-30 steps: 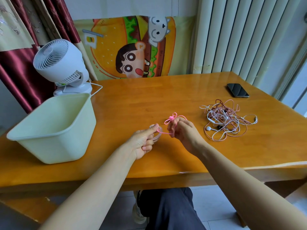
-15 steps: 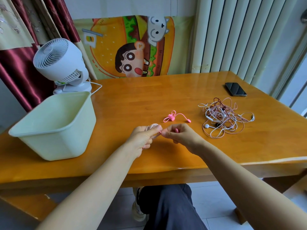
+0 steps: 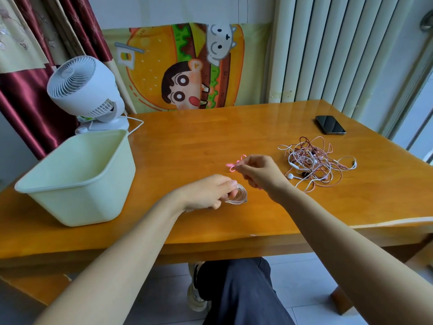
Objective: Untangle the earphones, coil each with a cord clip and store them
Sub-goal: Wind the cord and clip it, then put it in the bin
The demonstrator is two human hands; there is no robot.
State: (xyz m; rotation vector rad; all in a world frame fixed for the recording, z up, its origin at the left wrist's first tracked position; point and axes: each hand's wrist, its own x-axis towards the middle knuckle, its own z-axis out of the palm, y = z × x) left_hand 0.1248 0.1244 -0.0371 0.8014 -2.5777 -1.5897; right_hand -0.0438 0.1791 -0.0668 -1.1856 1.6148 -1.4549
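My left hand pinches a small coil of pale pink earphone cord just above the wooden table. A little farther back, my right hand pinches a pink cord clip with several loops at its end. To the right lies a tangled heap of pink, white and dark red earphones. A pale green plastic bin stands at the table's left.
A white desk fan with its cable stands behind the bin at the back left. A dark phone lies at the back right. The table's front edge runs just below my forearms, with my legs under it.
My right hand let go of the coil, reached back to the pink clip on the table and took hold of it. My left hand kept the coil and stayed near the same spot.
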